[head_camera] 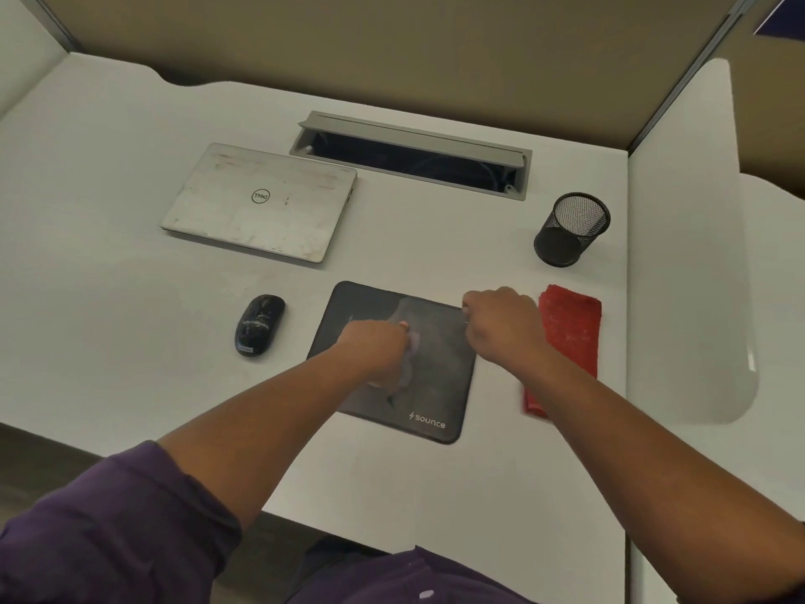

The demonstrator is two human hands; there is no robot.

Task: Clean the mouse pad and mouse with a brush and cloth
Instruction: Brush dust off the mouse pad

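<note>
A black mouse pad lies on the white desk in front of me. My left hand is over the middle of the pad and grips a pale purple brush, blurred by motion. My right hand pinches the pad's far right corner, fingers curled. A black mouse rests on the desk to the left of the pad, untouched. A folded red cloth lies just right of the pad, partly hidden under my right forearm.
A closed silver laptop sits at the back left. An open grey cable tray is set into the desk behind it. A black mesh pen cup stands at the back right. Beige partition walls enclose the desk.
</note>
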